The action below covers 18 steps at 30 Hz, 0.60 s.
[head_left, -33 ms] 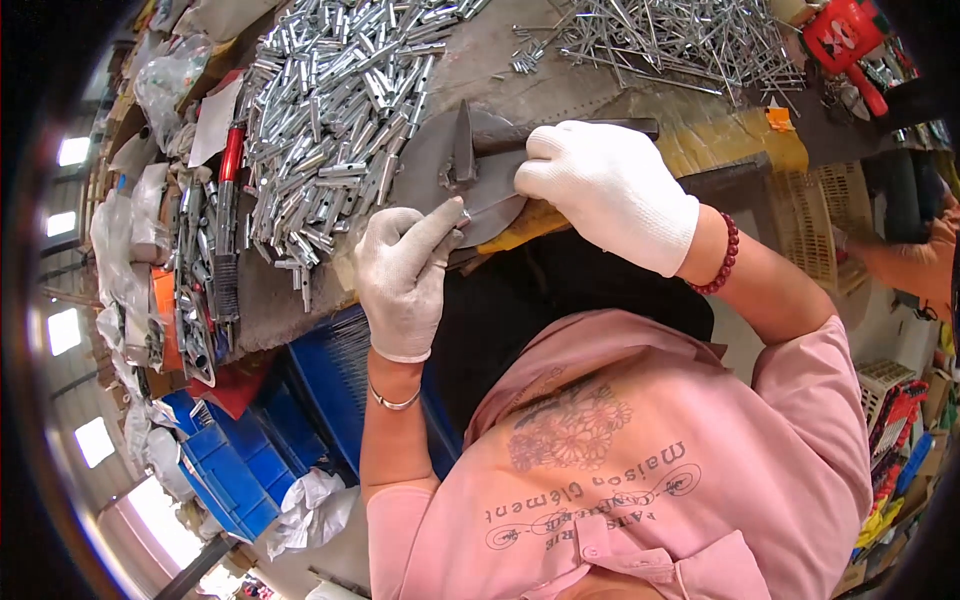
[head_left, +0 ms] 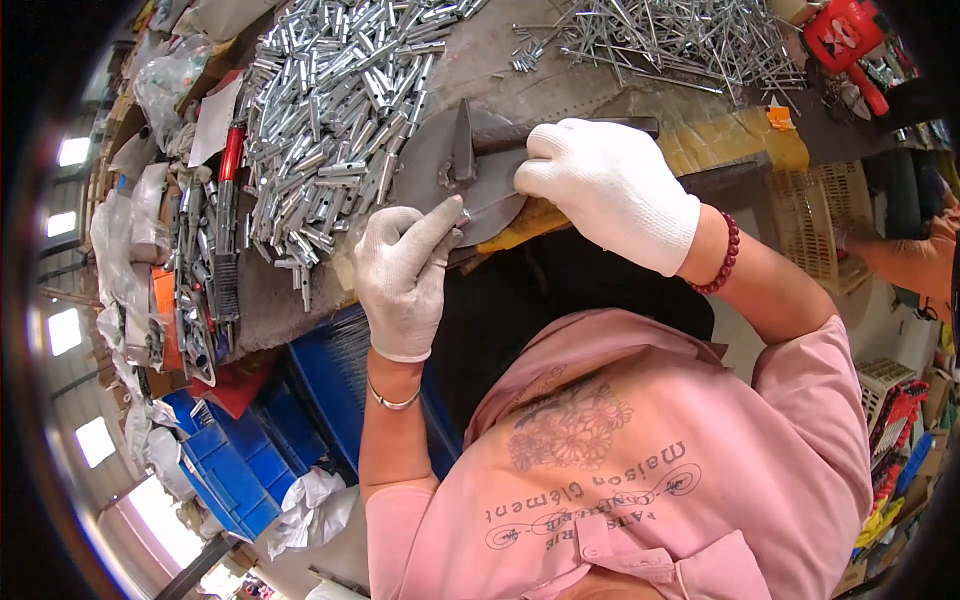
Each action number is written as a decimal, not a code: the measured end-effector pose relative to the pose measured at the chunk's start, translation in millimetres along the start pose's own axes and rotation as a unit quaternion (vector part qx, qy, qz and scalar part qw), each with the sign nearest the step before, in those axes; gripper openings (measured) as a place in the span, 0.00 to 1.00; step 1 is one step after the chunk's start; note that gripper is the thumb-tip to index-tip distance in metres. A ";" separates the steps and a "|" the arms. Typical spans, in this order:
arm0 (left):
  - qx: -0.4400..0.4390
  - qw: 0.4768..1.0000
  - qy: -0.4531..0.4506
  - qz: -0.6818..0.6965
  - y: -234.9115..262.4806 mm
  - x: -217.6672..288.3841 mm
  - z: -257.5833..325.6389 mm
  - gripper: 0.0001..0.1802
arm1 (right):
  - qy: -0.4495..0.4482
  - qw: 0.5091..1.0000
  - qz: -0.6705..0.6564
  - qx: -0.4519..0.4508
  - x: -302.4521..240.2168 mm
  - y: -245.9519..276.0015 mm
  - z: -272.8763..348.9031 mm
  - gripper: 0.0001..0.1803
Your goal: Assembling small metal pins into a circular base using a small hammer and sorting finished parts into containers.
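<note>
My left hand (head_left: 405, 275), in a white glove greyed at the fingers, is closed on a small silvery metal piece (head_left: 464, 216), only its end visible at the fingertips. Just to its right, my white-gloved right hand (head_left: 605, 185) has its fingers curled together; whatever they pinch is hidden. A hammer (head_left: 463, 145) has its dark head over a round grey metal plate (head_left: 425, 150). Its handle runs rightward, partly covered by my right hand. Whether that hand grips the handle I cannot tell. Both hands are at the plate's near edge.
Short metal tubes (head_left: 335, 110) are heaped at the left, thin metal rods (head_left: 690, 45) at the back right. A red-handled tool (head_left: 232, 155) lies along the left side. Blue bins (head_left: 225, 465) stand below the bench at left. Another person's arm (head_left: 905, 262) shows at the right edge.
</note>
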<state>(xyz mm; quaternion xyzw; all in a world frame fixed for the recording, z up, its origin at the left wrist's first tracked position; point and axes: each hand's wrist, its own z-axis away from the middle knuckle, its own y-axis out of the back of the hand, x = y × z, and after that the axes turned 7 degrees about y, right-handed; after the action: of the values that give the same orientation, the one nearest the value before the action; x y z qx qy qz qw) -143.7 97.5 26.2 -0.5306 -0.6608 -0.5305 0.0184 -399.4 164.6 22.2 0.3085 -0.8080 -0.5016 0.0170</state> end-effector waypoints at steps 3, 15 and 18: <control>0.002 0.999 -0.013 -0.033 0.4 4.2 -1.6 0.22 | 0.008 1.000 0.023 0.009 1.1 0.6 1.1 0.06; 0.010 0.999 0.043 0.017 6.6 5.1 -4.4 0.15 | -0.081 0.996 -0.026 0.025 2.6 26.5 0.3 0.23; -0.013 0.999 0.041 0.023 10.4 3.4 -5.6 0.10 | -0.104 0.993 -0.057 0.009 -15.0 45.2 -1.3 0.27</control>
<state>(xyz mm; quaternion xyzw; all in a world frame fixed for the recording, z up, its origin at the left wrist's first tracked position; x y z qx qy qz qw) -140.7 94.5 37.8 -0.5238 -0.6398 -0.5600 0.0509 -408.6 185.2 64.2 0.3001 -0.7911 -0.5238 -0.0984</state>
